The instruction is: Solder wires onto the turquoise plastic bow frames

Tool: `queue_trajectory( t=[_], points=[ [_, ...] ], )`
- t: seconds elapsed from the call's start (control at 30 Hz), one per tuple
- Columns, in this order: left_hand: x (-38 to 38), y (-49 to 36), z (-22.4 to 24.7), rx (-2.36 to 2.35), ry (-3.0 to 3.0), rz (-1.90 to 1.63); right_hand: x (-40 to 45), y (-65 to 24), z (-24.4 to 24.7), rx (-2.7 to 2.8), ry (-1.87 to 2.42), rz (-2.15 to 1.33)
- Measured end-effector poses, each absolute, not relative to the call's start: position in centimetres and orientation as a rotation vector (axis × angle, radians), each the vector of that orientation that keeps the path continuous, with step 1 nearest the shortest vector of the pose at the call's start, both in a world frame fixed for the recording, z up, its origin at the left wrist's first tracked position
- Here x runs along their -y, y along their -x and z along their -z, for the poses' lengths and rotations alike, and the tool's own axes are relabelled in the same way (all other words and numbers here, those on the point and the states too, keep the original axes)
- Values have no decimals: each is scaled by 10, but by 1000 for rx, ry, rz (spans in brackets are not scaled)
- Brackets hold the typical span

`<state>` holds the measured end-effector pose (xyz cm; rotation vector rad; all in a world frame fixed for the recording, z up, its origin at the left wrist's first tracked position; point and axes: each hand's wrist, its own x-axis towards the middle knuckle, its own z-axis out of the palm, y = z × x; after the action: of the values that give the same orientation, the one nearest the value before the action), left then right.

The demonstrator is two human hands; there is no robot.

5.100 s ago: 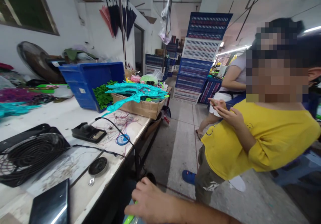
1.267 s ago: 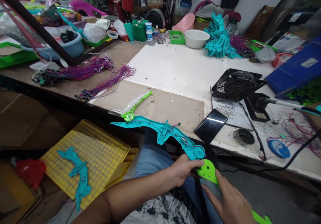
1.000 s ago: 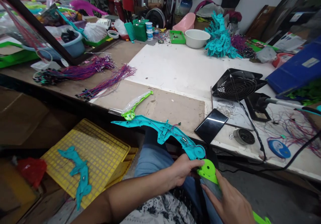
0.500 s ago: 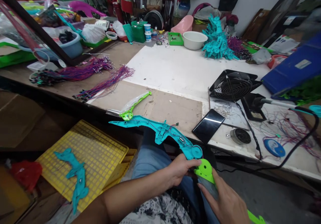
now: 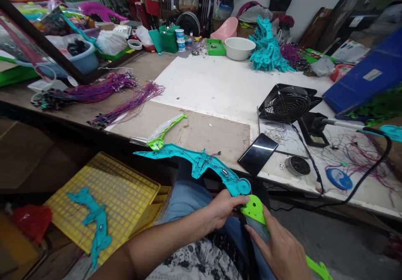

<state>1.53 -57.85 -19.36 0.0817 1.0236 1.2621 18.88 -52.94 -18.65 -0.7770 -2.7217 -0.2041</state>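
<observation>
A long teal plastic piece (image 5: 201,163) with thin wires lies across the table's front edge and reaches down to my hands. My left hand (image 5: 221,209) is closed on its lower round end, the thumb against a bright green part. That green part (image 5: 253,208), with a greyish section below it, is held in my right hand (image 5: 279,242), between thumb and fingers. The green part's far end shows below my right hand. Another green part (image 5: 166,131), partly in clear wrap, rests on the table edge touching the teal piece's upper side.
A black phone (image 5: 258,153), a fan (image 5: 289,104), a soldering stand (image 5: 310,129) and a round tin (image 5: 297,165) sit at the right. Wire bundles (image 5: 125,104) lie left. A yellow crate (image 5: 106,196) with another teal piece (image 5: 94,217) stands lower left. A person (image 5: 188,1) sits behind.
The whole view has shifted slightly, so the table things appear a little further left. Both hands keep their hold on the teal and green parts.
</observation>
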Motion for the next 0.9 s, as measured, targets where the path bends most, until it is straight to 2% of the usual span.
queue_trajectory(
  t=[0.5, 0.9],
  points=[
    [578, -13, 196, -1015, -119, -1247, 531, -186, 184, 2721, 852, 225],
    [577, -3, 189, -1048, -90, -1258, 533, -177, 180, 2718, 899, 99]
  ],
)
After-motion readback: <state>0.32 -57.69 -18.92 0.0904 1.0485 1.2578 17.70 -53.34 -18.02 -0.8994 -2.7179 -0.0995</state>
